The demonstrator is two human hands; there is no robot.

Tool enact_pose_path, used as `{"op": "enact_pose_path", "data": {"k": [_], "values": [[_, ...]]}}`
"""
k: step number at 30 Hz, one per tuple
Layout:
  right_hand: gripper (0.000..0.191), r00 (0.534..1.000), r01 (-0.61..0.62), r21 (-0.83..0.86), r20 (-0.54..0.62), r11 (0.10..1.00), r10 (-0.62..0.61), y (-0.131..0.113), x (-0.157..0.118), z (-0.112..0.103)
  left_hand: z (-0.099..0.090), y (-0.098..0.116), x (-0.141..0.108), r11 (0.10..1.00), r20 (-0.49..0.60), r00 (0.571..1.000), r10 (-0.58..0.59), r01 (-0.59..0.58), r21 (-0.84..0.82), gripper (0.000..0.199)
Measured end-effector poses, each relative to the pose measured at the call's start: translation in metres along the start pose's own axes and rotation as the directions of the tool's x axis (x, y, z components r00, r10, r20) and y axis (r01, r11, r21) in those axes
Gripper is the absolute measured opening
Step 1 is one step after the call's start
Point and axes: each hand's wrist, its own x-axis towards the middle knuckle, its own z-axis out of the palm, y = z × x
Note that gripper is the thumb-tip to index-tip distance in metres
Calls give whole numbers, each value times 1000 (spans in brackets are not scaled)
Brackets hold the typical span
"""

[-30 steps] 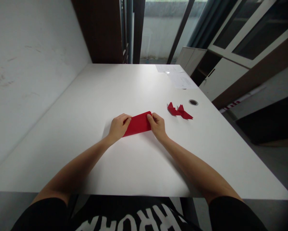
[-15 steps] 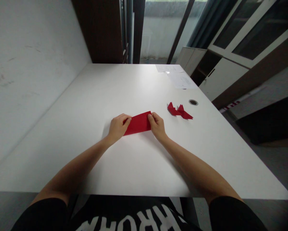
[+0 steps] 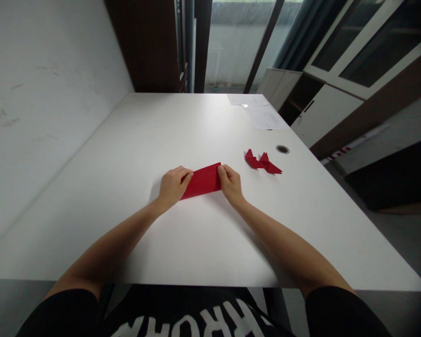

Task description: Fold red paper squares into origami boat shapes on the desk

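- left hand [image 3: 173, 187] pinches the red paper strip [image 3: 203, 181] at one end
- right hand [image 3: 231, 184] pinches the other end
- folded red paper piece [image 3: 261, 162] (origami, pointed) sits at 2 o'clock from the right hand on the white bench [image 3: 126, 140]

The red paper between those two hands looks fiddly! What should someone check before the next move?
1. Left hand on the folded red paper: ok, it rests over the left end.
2. Right hand on the paper: ok, its fingertips are at the right end.
3. Paper on the white table: ok, it is over the table, well inside the edges.
4. Other folded red piece: ok, it lies to the right, apart from the hands.
5. White sheets: ok, they lie at the far end, away from the hands.
6. Paper's edges lined up: cannot tell, the hands and this view hide them.
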Motion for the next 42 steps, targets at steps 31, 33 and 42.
{"op": "enact_pose_path", "data": {"k": [31,33,42], "values": [[41,1000,10,-137,-22,991,-13,-3,-1,-1,0,-1,1,984,56,989,-139,144,-102,31],[42,1000,8,-143,-27,990,-12,-2,0,-1,0,0,1,985,65,989,-130,136,-106,31],[40,998,-11,-110,-59,994,5,-3,1,-2,1,1,0,986,65,990,-122,129,-106,27]]}}
